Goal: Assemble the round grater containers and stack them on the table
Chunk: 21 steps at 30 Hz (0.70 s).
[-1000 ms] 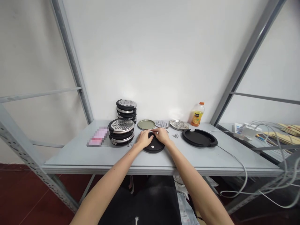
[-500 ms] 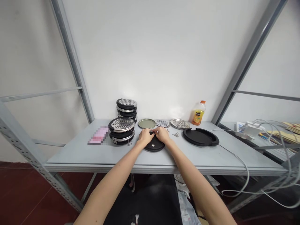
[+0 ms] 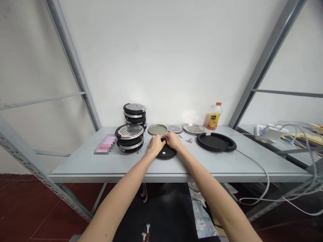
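Observation:
A round black disc-shaped part point(image 3: 167, 153) with a white dot lies on the grey table in front of me. My left hand point(image 3: 156, 144) closes its fingers on the disc's far edge, left of centre. From the right, my right hand point(image 3: 173, 140) pinches at that same edge, its fingertips almost meeting those of the left. The exact spot they grip is hidden by the fingers. Just beyond the hands lie a greenish round plate point(image 3: 157, 129) and a perforated metal disc point(image 3: 174, 129). Small metal clips point(image 3: 189, 140) rest to the right.
Stacked black-and-metal round units point(image 3: 129, 137) stand at left, with another stack point(image 3: 134, 108) behind. A pixelated pink item point(image 3: 105, 144) lies further left. Rightward are a perforated metal plate point(image 3: 193, 128), a black round tray point(image 3: 216, 142), a juice bottle point(image 3: 214, 116) and white cables point(image 3: 259, 169).
The camera view has shifted slightly, so the table items sit a little higher in the picture. Both hands stay at the disc's far edge, with only small finger movement.

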Available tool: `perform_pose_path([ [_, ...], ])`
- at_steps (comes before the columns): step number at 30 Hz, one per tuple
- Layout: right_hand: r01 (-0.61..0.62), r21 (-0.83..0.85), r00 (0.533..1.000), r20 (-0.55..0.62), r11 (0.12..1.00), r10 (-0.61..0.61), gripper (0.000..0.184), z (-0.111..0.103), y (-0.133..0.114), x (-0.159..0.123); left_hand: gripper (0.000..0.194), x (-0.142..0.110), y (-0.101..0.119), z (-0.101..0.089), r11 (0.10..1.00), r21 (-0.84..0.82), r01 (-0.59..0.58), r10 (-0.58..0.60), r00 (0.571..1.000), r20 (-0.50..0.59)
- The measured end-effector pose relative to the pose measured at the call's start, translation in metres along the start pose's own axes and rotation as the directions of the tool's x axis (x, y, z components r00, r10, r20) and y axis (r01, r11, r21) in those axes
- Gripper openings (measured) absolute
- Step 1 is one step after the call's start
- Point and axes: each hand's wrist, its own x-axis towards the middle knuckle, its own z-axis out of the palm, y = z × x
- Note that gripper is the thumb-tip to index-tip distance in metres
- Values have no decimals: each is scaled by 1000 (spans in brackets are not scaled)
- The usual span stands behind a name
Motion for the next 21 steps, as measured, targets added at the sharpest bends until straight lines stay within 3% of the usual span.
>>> perform_pose_path([
  [21, 42, -1, 999, -7, 999, -42, 28, 4, 2, 2, 27, 8, -1, 4, 996, 88, -12, 8, 999, 40],
])
